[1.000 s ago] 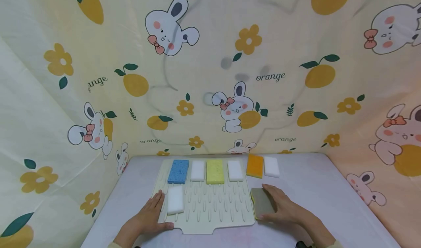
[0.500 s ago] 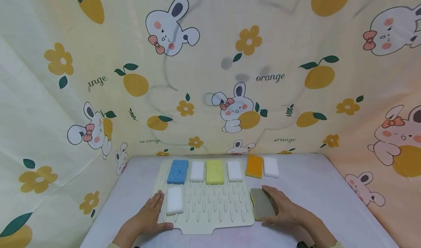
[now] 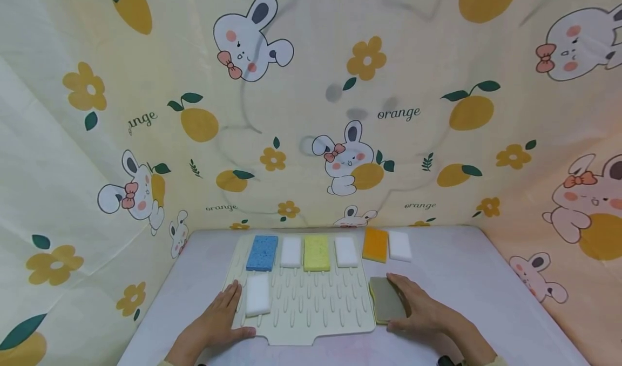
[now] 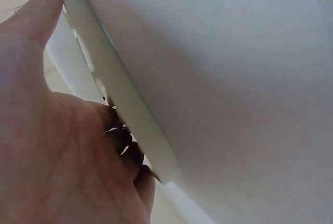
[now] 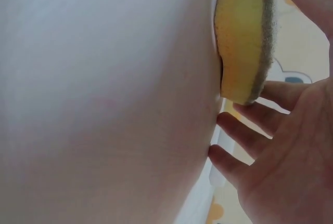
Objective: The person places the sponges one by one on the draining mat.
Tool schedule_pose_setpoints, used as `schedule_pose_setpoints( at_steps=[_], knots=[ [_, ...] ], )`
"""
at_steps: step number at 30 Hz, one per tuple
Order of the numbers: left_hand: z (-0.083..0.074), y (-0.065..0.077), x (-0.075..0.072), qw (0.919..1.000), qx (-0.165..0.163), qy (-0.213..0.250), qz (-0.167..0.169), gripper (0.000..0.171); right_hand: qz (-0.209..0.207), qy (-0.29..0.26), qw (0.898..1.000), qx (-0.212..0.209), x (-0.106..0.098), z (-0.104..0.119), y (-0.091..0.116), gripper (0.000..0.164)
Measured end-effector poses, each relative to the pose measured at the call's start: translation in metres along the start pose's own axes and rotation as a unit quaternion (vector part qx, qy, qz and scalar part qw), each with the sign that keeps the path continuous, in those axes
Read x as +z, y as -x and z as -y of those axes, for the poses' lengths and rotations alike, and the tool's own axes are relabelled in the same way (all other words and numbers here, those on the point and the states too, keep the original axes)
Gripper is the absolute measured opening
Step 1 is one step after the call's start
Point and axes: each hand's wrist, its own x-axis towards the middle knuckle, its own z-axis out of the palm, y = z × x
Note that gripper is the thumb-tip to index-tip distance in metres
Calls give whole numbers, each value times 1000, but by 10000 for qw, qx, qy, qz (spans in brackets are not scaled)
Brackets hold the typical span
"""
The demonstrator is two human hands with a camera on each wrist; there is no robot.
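Observation:
A scouring sponge [image 3: 389, 301], yellow with a grey scrub top, lies on the table against the right edge of an off-white draining mat [image 3: 311, 323]. My right hand [image 3: 427, 306] holds it, thumb at the near end and index finger at the far end; the other fingers spread toward the table in the right wrist view, where the sponge's yellow side [image 5: 239, 37] shows. At the mat's left edge rests my left hand [image 3: 214, 320], fingers extended and thumb by the near edge. A white sponge [image 3: 258, 296] lies on the mat beside those fingers.
Across the mat's far row lie a blue sponge [image 3: 262, 253], a white sponge [image 3: 291, 252], a yellow sponge [image 3: 317, 252] and another white sponge [image 3: 346, 252]. Off the mat, at back right, are an orange sponge [image 3: 375, 245] and a white sponge [image 3: 400, 246]. A printed curtain [image 3: 301, 58] surrounds the table.
My right thumb has slid slightly to the right along the scouring sponge's near end. The left hand, the mat and the other sponges stay put.

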Motion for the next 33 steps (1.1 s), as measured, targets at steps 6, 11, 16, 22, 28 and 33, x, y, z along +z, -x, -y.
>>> schedule_pose_setpoints(
  at_steps=[6,11,16,22,28,33],
  knots=[
    [-3,2,-2,10000,-12,37,7,125,-41,84,9999,-86,0,0,1,123],
    [-3,2,-3,10000,-20,78,-14,126,-119,170,9996,-175,0,0,1,122],
    [-3,1,-3,9999,-116,72,-18,127,-201,205,9994,-210,0,0,1,122],
    [-2,0,-1,9999,-137,38,-17,127,-285,85,9995,-95,1,1,1,122],
    [0,-1,1,9999,-159,31,1,128,-513,189,9983,-193,-2,4,0,123],
    [3,-4,3,9998,-196,-22,29,130,-569,159,9982,-113,-1,10,-3,124]
  ],
)
